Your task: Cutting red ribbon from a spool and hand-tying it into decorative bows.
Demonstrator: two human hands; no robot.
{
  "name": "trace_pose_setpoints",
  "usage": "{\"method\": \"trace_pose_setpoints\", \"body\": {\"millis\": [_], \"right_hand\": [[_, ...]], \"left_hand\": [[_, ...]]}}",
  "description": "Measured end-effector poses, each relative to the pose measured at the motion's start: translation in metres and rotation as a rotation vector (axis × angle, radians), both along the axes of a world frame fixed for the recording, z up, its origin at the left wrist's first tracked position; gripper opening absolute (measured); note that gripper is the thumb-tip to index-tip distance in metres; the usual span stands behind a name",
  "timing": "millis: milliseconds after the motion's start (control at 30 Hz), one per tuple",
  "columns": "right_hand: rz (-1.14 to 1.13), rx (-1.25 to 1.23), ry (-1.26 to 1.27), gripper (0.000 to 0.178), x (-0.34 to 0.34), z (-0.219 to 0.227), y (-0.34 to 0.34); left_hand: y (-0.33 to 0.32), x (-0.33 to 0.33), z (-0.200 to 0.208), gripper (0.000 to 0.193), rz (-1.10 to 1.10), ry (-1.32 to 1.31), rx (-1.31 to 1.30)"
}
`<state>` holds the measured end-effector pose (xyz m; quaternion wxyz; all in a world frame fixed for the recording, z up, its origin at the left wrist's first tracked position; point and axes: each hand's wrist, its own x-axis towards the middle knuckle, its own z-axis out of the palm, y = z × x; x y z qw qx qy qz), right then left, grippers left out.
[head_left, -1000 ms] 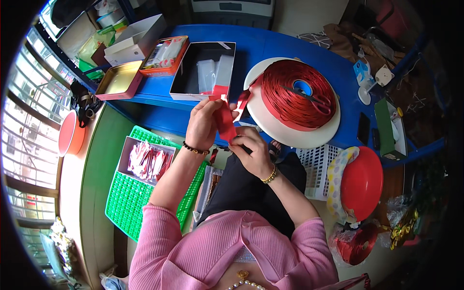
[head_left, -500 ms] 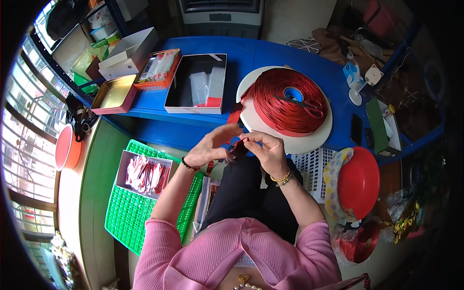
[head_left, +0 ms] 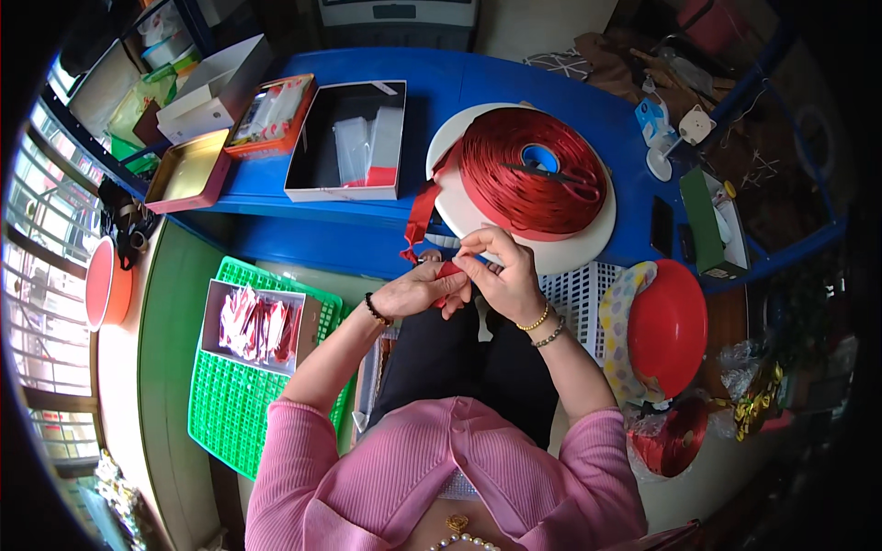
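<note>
Ribbon (head_left: 447, 272), red and narrow, is pinched between both hands just above the lap, at the near edge of the blue table (head_left: 478, 78). The left hand (head_left: 418, 289) curls shut around the folded piece from below, and the right hand (head_left: 501, 271) closes thumb and fingers (head_left: 470, 241) on its upper end. A strand runs up from the hands to the big spool of red ribbon (head_left: 533, 174) lying flat on a white disc (head_left: 588, 243).

By the look of it, the piece is partly folded but not finished, and it seems still joined to the spool. To the left, a shallow box (head_left: 213, 321) on a green crate (head_left: 225, 404) holds a small heap of red and white pieces (head_left: 257, 323), apparently finished ones. The spool is still thick, so plenty of ribbon remains to work.
</note>
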<state>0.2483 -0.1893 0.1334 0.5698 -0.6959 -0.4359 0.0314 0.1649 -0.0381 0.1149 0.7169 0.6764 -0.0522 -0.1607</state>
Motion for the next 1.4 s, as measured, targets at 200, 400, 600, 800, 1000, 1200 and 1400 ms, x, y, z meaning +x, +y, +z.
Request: {"method": "trace_pose_setpoints", "body": {"millis": [200,400,600,800,1000,1200,1400], "right_hand": [[0.339,0.32,0.385,0.066,0.01,-0.023,0.015],[0.574,-0.093,0.332,0.108,-0.023,-0.078,0.039],[0.561,0.208,0.74,0.041,-0.061,-0.084,0.054],[0.415,0.2,0.407,0.015,-0.047,-0.026,0.025],[0.299,0.367,0.388,0.013,-0.004,0.003,0.048],[0.229,0.314,0.367,0.013,0.013,-0.01,0.052],[0.221,0.327,0.474,0.041,0.01,-0.016,0.055]], "left_hand": [[0.004,-0.006,0.029,0.039,0.193,-0.033,0.055],[0.014,-0.001,0.096,0.04,0.305,-0.245,-0.343],[0.068,0.016,0.135,0.037,0.378,-0.51,-0.344],[0.122,0.024,0.082,0.045,0.649,-0.452,-0.317],[0.044,0.009,0.003,0.061,0.608,-0.355,-0.284],[0.018,0.002,0.004,0.022,0.373,-0.217,-0.102],[0.014,0.005,0.009,0.017,0.472,-0.19,-0.076]]}}
